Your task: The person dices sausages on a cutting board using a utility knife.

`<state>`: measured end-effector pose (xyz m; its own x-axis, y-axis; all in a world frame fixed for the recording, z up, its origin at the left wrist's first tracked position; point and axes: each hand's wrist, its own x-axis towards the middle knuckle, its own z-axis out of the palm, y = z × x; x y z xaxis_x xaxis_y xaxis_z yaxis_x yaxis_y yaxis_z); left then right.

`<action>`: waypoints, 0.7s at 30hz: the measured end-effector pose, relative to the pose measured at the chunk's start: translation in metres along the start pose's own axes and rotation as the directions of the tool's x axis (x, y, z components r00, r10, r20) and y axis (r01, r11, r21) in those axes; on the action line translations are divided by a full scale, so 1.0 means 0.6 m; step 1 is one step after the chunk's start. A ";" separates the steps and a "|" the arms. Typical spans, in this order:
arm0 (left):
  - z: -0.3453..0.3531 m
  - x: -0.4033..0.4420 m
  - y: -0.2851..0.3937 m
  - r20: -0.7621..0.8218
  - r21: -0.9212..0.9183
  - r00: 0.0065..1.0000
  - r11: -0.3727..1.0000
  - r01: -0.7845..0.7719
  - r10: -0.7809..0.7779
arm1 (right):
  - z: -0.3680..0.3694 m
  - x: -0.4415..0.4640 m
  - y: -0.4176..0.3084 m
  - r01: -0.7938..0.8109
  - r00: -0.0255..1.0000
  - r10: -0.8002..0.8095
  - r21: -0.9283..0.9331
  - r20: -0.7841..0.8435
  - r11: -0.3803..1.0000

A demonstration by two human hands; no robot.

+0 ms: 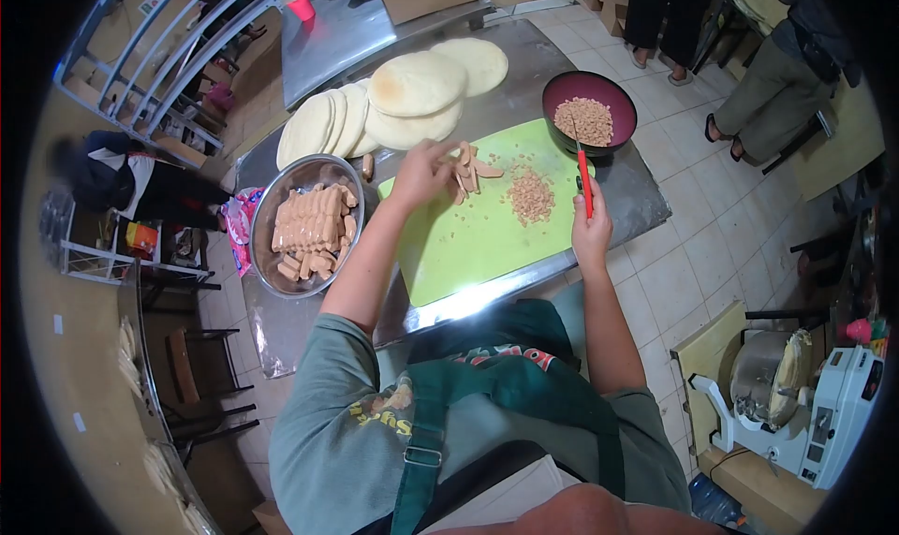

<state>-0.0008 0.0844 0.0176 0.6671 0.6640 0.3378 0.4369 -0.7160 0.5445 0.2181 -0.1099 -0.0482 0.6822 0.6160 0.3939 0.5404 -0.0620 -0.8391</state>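
Note:
My right hand (592,226) is closed around the red handle of a knife (586,181), its blade pointing up toward the bowl's near side. At the left of a green cutting board (440,254), my left hand (423,174) has its fingers bent against cut sausage strips (468,174). The fingertips are partly hidden. Small diced sausage (530,198) lies heaped on the board's right half. Beyond it, a dark bowl (618,146) with a maroon inside holds more diced sausage (584,121). Left of the board, a steel bowl (266,263) contains whole sausages (309,219), some stuck together in a block.
Flat round breads (412,86) are stacked behind the board, and a loose sausage (367,166) lies near the steel bowl. A pink plastic package (242,226) sits at the table's left edge. Other people stand at left and upper right; a mixer (805,404) is at lower right.

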 end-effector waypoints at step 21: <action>0.061 -0.032 -0.043 0.083 -0.487 0.821 0.695 0.528 -0.566 | 0.002 -0.001 -0.001 -0.077 0.996 0.076 0.022 0.044 0.997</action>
<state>-0.0028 0.0826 -0.0311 0.3501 0.9320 -0.0941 0.3620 -0.0419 0.9312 0.2169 -0.1093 -0.0481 0.6986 0.6438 0.3123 0.4754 -0.0914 -0.8750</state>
